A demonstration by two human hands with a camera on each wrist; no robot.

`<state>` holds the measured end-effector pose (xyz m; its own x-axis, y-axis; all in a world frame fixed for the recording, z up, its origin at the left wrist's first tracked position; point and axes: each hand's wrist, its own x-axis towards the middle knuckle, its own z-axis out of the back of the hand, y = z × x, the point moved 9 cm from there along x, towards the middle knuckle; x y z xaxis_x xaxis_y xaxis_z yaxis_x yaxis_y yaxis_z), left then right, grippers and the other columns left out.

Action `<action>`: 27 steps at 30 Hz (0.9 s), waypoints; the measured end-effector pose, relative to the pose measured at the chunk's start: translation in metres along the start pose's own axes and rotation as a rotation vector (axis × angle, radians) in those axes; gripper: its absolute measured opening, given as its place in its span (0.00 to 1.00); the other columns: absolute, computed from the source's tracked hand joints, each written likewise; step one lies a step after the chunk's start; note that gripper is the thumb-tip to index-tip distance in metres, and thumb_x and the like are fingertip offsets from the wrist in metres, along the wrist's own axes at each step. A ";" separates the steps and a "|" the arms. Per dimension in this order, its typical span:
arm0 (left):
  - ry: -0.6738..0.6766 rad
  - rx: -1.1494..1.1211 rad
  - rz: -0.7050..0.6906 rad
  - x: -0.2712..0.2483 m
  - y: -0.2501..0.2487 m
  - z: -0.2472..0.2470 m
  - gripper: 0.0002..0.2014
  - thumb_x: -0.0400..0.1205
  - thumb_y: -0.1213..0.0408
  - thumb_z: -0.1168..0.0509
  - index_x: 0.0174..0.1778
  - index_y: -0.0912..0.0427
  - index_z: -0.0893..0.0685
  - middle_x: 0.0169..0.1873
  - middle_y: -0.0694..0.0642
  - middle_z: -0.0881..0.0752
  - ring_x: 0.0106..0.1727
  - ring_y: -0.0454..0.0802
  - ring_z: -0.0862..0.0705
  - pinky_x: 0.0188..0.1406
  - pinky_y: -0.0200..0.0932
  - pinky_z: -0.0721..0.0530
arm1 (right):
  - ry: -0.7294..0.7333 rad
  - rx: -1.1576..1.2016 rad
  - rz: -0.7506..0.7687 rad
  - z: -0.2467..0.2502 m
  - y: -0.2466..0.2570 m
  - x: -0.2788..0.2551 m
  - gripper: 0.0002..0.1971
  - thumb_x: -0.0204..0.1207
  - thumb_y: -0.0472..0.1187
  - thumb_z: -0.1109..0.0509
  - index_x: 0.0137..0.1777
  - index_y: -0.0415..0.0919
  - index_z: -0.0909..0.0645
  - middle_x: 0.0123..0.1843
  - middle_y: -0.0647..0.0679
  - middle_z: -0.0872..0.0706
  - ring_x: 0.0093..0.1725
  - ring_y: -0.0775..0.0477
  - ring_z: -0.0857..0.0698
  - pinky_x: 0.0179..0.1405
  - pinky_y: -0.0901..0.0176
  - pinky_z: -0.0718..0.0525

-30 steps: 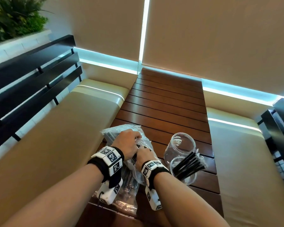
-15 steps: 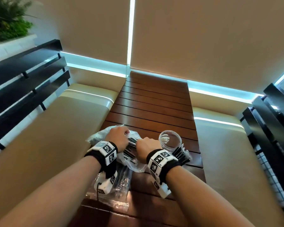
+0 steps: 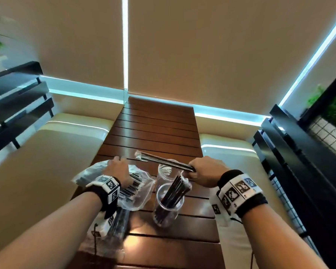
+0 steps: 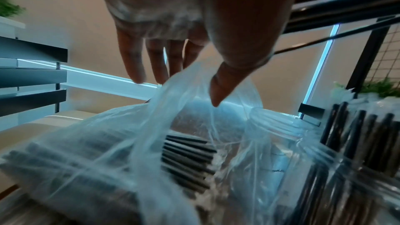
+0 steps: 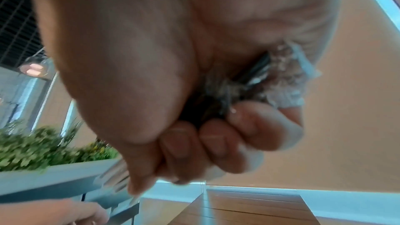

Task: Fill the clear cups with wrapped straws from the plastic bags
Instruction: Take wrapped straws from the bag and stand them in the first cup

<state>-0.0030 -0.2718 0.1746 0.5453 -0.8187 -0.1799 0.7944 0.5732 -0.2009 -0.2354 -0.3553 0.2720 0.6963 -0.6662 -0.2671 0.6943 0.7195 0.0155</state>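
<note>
My right hand [image 3: 203,171] grips a bundle of black wrapped straws [image 3: 163,162] by one end; the bundle lies level above the far clear cup [image 3: 166,171], which looks empty. In the right wrist view my right hand's [image 5: 205,143] fingers curl round the straws [image 5: 249,83]. The near clear cup [image 3: 169,204] holds several black straws. My left hand [image 3: 118,167] rests on an open plastic bag [image 3: 140,197] of straws left of the cups. In the left wrist view its [image 4: 179,88] fingers are straight, and the thumb touches the bag's [image 4: 134,143] mouth above the straws [image 4: 186,151].
A second plastic bag [image 3: 114,232] of straws lies under my left wrist near the front edge of the slatted wooden table [image 3: 155,133]. Cream bench cushions [image 3: 47,171] flank the table, with black railings [image 3: 299,162] beyond them and blinds at the far end.
My right hand has drawn a bundle of straws out of the bag and swung it right, over the cups. My left hand has stayed on the bag.
</note>
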 end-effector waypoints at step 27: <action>-0.350 -0.581 -0.232 -0.030 -0.078 0.073 0.20 0.78 0.52 0.29 0.24 0.54 0.26 0.20 0.47 0.23 0.25 0.47 0.27 0.32 0.42 0.29 | -0.714 0.823 0.215 0.118 0.044 0.020 0.30 0.86 0.60 0.56 0.57 0.42 0.18 0.56 0.46 0.14 0.55 0.50 0.19 0.54 0.55 0.22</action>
<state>-0.0617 -0.2941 0.2664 0.5108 -0.8285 0.2295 0.6823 0.2283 -0.6945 -0.1694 -0.3597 0.3816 0.5778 -0.6934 0.4304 0.2708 0.6604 0.7004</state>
